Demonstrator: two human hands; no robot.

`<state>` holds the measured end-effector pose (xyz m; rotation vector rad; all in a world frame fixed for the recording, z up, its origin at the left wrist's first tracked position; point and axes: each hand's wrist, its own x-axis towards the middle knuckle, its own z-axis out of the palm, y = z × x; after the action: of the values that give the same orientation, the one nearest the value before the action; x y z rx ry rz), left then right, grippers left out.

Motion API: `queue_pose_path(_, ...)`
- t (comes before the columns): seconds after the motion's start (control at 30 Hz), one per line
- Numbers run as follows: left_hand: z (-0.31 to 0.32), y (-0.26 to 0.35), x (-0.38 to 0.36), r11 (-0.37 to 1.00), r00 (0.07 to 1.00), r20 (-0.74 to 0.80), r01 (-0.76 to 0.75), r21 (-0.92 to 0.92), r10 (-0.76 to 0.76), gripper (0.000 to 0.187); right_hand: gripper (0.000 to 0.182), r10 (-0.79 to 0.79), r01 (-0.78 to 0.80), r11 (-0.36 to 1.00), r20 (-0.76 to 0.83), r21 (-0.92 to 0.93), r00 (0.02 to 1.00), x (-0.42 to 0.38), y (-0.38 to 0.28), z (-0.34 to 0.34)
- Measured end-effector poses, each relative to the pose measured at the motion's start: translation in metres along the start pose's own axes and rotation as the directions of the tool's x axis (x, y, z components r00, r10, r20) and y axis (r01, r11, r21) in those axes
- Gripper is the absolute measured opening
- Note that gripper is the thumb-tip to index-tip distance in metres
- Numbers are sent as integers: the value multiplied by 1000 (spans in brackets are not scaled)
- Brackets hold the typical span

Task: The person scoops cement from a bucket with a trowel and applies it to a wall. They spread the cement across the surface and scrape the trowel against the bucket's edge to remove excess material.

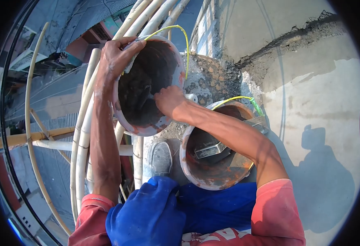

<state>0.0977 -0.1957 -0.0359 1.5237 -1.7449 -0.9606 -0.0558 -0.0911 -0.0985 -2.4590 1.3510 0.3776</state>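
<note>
A whitish bucket [180,57] with a yellow handle is tilted so its mouth faces me, with dark grey wet mortar [137,92] inside. My left hand [118,55] grips its upper left rim, the thumb lying over the edge. At the bucket's lower right inside, my right hand [170,101] is closed in a fist; whatever it may hold is hidden, though a pale streak shows in the mortar beside it. Under my right forearm stands a second bucket [185,158], stained orange inside, holding a metal-edged tool [210,151] that I cannot fully make out.
Bamboo scaffold poles [83,135] run along my left, with a street and roofs far below. My shoe [160,158] rests on a narrow ledge between poles and bucket. To the right rises a plastered wall [315,94] with a rough dark groove [286,40]. Black cables [4,98] hang far left.
</note>
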Motion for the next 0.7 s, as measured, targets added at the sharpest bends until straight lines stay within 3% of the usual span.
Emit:
queue_pose_path(0.03, 0, 3, 0, 1000, 1000, 14, -6, 8, 6, 52, 30, 11, -11, 1000, -11, -7, 1000, 0, 5, -1)
queue_pose_path(0.1, 2, 7, -5, 1000, 1000, 5, -5, 16, 5, 52, 25, 135, -181, 949, 184, 257, 974, 1, 12, -4)
queue_pose_path(0.13, 2, 9, -6, 1000, 1000, -11, 10, 26, -10, 53, 25, 140, -183, 950, 179, 253, 974, 1, 19, -6)
queue_pose_path(0.2, 0, 11, -9, 999, 999, -19, 31, 35, -30, 52, 46, 135, -289, 841, 341, 457, 930, 0, 31, -8)
queue_pose_path(0.23, -2, 11, -11, 999, 999, -3, 41, 26, -41, 52, 46, 128, -285, 845, 346, 453, 930, 0, 27, -6)
queue_pose_path(0.33, -2, 11, -11, 999, 1000, 4, 31, 25, -31, 53, 20, 247, -233, 968, -182, 92, 952, -3, 9, -1)
queue_pose_path(0.37, -2, 11, -9, 999, 1000, 10, 23, 39, -23, 54, 19, 148, -202, 968, -307, -150, 940, -4, -2, 7)
queue_pose_path(0.4, -2, 14, -8, 999, 1000, 14, 7, 33, -7, 54, 19, 160, -217, 964, -314, -155, 936, -3, -11, 5)
queue_pose_path(0.47, -1, 15, -9, 997, 1000, 22, 17, 70, -18, 55, 23, -18, -14, 898, -69, -441, 997, -5, -28, -1)
queue_pose_path(0.6, -5, 12, -10, 997, 1000, 8, 23, 70, -23, 58, 25, -156, 109, 868, -59, -484, 986, -15, -8, -24)
queue_pose_path(0.67, -5, 7, -7, 996, 1000, -16, 24, 87, -22, 60, 25, -12, -137, 869, -298, -475, 954, -15, -3, -20)
queue_pose_path(0.7, -4, 7, -8, 995, 999, -21, 33, 99, -31, 61, 26, 8, -171, 858, -319, -484, 948, -14, -5, -15)
